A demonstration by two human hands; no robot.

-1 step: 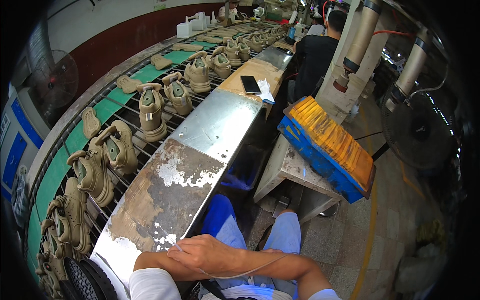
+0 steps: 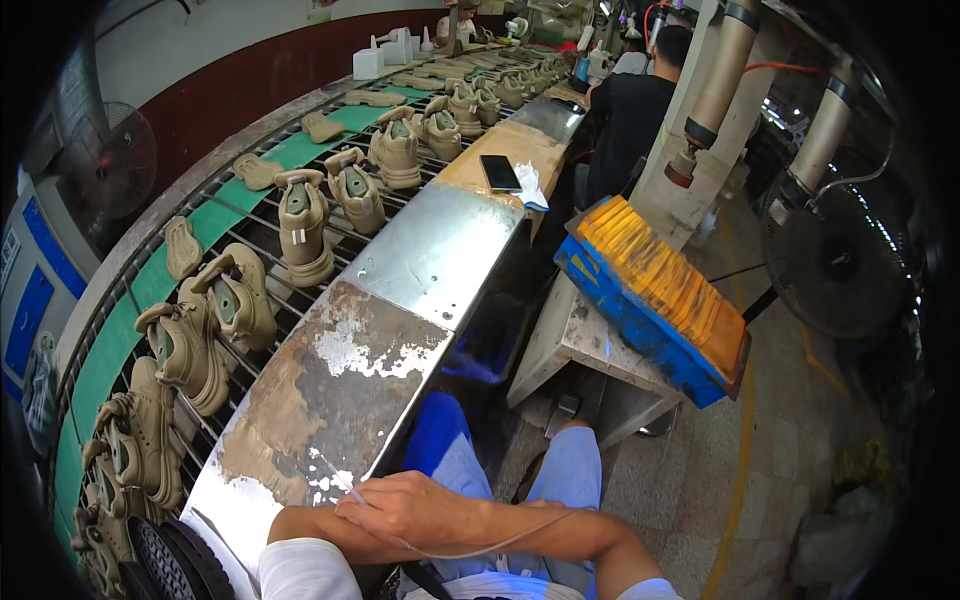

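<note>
Orange strips (image 2: 655, 280) seemingly fill a crate (image 2: 628, 322) at the stand's (image 2: 592, 332) edge, fan (image 2: 840, 257) beyond; your right hand (image 2: 395, 506) grips tubing (image 2: 462, 554), left hand (image 2: 544, 503) unreadable.

1 slim, pale tool (image 2: 352, 488), clear tube (image 2: 490, 550) curving, slants from the right hand (image 2: 400, 506).

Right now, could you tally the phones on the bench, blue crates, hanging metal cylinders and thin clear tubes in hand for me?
Thin clear tube in the right hand: 1
Phone on the bench: 1
Blue crate: 1
Hanging metal cylinders: 2
Total: 5
</note>
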